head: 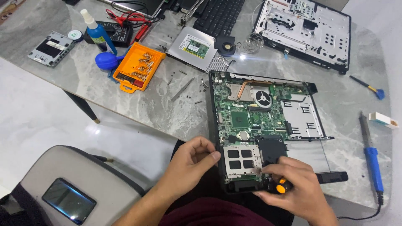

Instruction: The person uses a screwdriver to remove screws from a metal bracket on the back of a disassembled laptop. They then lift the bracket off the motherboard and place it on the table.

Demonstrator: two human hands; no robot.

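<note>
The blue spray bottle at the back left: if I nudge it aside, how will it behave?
The spray bottle stands upright, tall and narrow, so a push near its white nozzle would probably tip it. Once down, its round body would likely roll on the smooth marble table. It leans close to the blue blower bulb, which might stop it.

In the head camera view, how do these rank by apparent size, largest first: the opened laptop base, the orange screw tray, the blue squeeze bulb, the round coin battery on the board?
1. opened laptop base
2. orange screw tray
3. blue squeeze bulb
4. coin battery

The tray and bulb lie farther from the camera, but the gaps are plain.
</note>
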